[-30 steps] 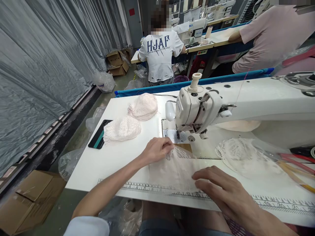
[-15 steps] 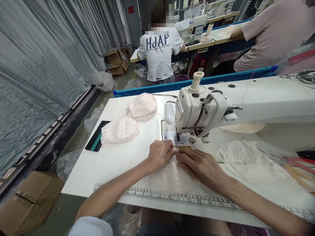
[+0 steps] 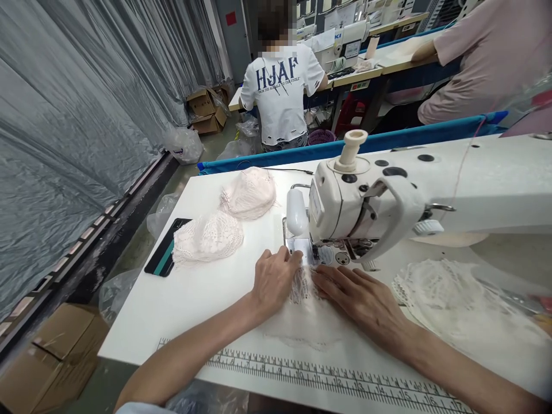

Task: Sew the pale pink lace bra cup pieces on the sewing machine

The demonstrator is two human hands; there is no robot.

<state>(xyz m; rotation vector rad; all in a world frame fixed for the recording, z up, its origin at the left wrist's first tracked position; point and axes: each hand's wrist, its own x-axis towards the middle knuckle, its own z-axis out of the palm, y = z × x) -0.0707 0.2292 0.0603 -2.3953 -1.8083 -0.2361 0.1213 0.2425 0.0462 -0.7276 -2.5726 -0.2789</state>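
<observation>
A pale lace piece (image 3: 304, 290) lies on the sewing table in front of the machine's needle area, its far edge close to the presser foot (image 3: 317, 253). My left hand (image 3: 273, 279) is closed on its left edge, thumb and fingers pinched together just before the metal needle plate (image 3: 299, 248). On the other side, my right hand (image 3: 356, 296) grips the lace's right edge, fingers bent and close together. The sheer lower part of the lace spreads toward me between my forearms. The white sewing machine (image 3: 345, 195) stands directly beyond my hands.
Two pale pink lace cups (image 3: 209, 237) lie at the left, one against a dark phone-like slab (image 3: 161, 253). More white lace (image 3: 448, 293) is heaped at right. A printed ruler (image 3: 302, 368) runs along the near edge. Two people sit beyond the blue rail (image 3: 259, 158).
Both hands have shifted slightly apart, uncovering more of the lace between them. The lace's far edge now sits nearer the presser foot. The camera view has moved a little.
</observation>
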